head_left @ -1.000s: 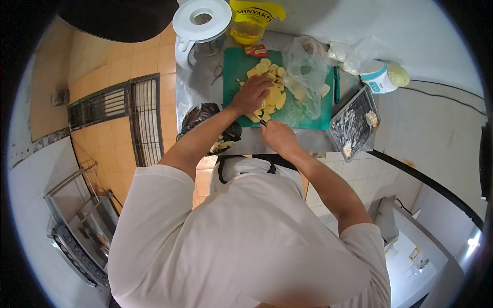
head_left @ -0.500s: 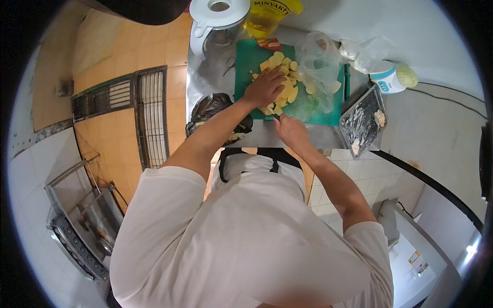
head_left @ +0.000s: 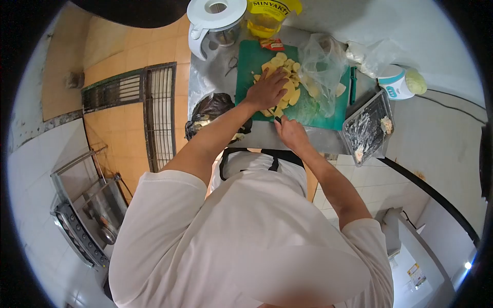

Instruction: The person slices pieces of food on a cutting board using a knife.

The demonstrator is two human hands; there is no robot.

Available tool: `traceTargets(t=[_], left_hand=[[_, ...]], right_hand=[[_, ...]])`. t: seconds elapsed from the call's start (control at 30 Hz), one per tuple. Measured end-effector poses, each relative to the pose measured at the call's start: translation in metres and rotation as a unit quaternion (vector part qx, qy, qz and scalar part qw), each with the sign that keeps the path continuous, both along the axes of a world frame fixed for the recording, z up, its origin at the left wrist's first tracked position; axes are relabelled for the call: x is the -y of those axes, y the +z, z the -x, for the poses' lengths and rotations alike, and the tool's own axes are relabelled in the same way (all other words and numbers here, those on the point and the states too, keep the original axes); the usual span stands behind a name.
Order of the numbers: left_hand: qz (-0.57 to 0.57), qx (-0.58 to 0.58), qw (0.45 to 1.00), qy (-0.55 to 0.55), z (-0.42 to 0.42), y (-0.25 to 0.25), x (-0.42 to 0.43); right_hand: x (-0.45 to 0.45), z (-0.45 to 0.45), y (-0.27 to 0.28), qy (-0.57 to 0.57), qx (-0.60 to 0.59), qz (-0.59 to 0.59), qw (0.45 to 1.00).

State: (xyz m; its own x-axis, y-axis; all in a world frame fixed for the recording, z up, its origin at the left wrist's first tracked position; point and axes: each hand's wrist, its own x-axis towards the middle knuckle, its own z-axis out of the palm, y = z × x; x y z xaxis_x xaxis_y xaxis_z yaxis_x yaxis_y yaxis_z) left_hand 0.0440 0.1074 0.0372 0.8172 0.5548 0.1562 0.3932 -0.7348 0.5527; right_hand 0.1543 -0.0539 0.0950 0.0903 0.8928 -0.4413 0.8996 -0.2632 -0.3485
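Pale yellow potato slices [head_left: 294,96] lie heaped on a green cutting board [head_left: 251,54]. My left hand [head_left: 266,91] rests on the heap, palm down with its fingers spread over the slices. At the board's near edge, my right hand [head_left: 292,134] is closed round the black handle of a knife [head_left: 278,120]. The knife points toward the slices under my left hand, and most of its blade is hidden. A clear plastic bag [head_left: 322,64] lies crumpled on the board's right part, just beside the potatoes.
Left of the board are a black plastic bag [head_left: 213,107] and scissors [head_left: 232,64]. A blender jug [head_left: 218,23] and yellow oil pouch [head_left: 268,18] stand behind. On the right are a green-handled tool [head_left: 353,84], a smeared tray [head_left: 367,126] and a kitchen scale [head_left: 393,82].
The whole view has shifted slightly. Both hands stay in nearly the same places, the left over the slices and the right on the knife; less of the blade shows now.
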Motion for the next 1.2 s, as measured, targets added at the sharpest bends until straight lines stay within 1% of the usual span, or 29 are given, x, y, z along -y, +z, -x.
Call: traceTargets(t=[0.13, 0.23, 0.33, 0.43, 0.57, 0.63, 0.73, 1.0, 1.2], left_hand=[[-0.043, -0.051, 0.998, 0.005, -0.003, 0.000, 0.002], [-0.022, -0.049, 0.998, 0.021, -0.006, 0.001, 0.003], [-0.032, -0.003, 0.998, 0.048, -0.004, 0.006, 0.003], [0.024, 0.066, 0.995, 0.077, 0.000, 0.015, 0.001], [-0.020, 0.069, 0.997, 0.040, 0.003, 0.026, -0.013], [-0.057, 0.069, 0.996, 0.013, 0.006, 0.021, -0.019], [-0.039, 0.042, 0.998, -0.014, 0.011, 0.016, -0.026], [-0.051, 0.072, 0.996, 0.011, 0.012, 0.005, -0.026], [-0.014, 0.065, 0.998, 0.012, 0.015, 0.000, -0.029]], right_hand=[[0.000, -0.005, -0.013, 0.004, -0.023, -0.013, 1.000], [0.001, -0.010, -0.015, -0.001, -0.042, 0.007, 0.999], [-0.001, -0.005, -0.009, -0.014, -0.047, 0.025, 0.998], [-0.001, -0.003, 0.006, -0.025, -0.052, 0.034, 0.998], [-0.002, -0.002, 0.011, -0.032, -0.055, 0.038, 0.997], [0.001, -0.002, 0.010, -0.034, -0.049, 0.028, 0.998], [0.002, -0.001, 0.011, -0.034, -0.050, 0.022, 0.998], [0.005, -0.003, 0.010, -0.074, -0.055, 0.015, 0.996], [0.006, 0.000, 0.014, -0.073, -0.058, -0.003, 0.996]])
